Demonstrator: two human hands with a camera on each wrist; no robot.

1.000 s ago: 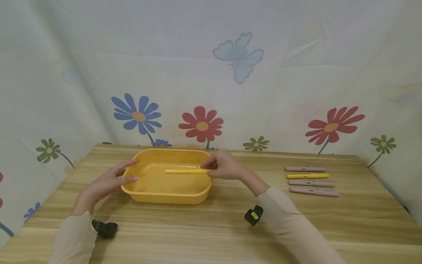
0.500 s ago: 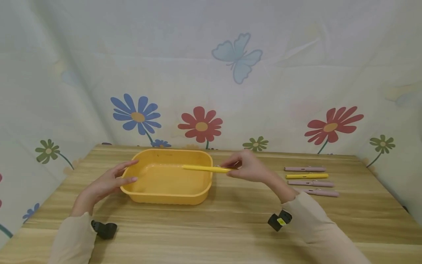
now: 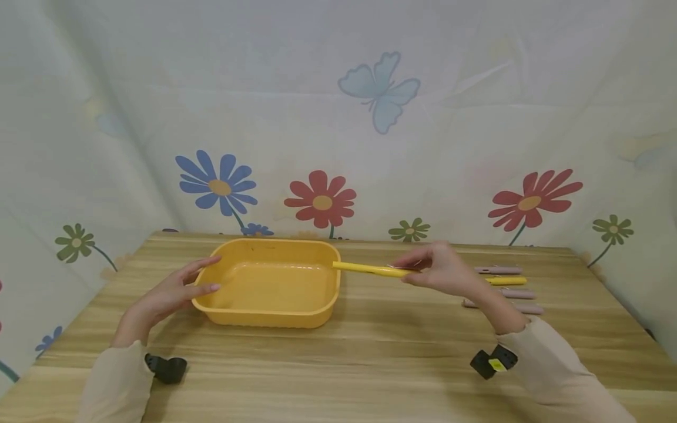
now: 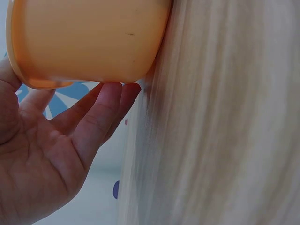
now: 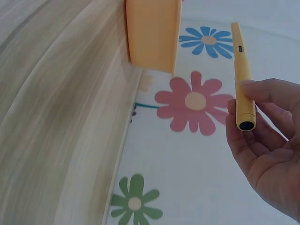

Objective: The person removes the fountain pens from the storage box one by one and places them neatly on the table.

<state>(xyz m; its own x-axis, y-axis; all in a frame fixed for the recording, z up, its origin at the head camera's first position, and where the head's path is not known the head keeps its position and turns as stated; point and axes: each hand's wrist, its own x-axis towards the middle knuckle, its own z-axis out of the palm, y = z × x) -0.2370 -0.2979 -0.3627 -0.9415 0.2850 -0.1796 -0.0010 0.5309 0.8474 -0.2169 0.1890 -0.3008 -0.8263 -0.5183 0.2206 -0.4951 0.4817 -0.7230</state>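
Note:
My right hand [image 3: 444,270] pinches a yellow fountain pen [image 3: 367,269] between thumb and fingers, above the table just right of the basin. Its far tip reaches the basin's right rim. In the right wrist view the same pen [image 5: 243,79] shows a small window in its barrel and a dark round end. At the left end of the yellow plastic basin [image 3: 267,317], my left hand [image 3: 166,294] holds the rim. From the left wrist view, several fingertips touch the outer wall of the basin [image 4: 89,37]. No pens show inside the basin.
To the right, partly behind my right hand and forearm, lie a mauve pen [image 3: 505,270], a yellow pen [image 3: 510,281] and two more mauve pens [image 3: 520,294] in a row. A flower-printed cloth [image 3: 455,153] hangs behind the wooden table [image 3: 317,376].
My right hand has carried the yellow fountain pen rightward, from over the basin to beyond its right rim. The left hand and the basin have stayed in place.

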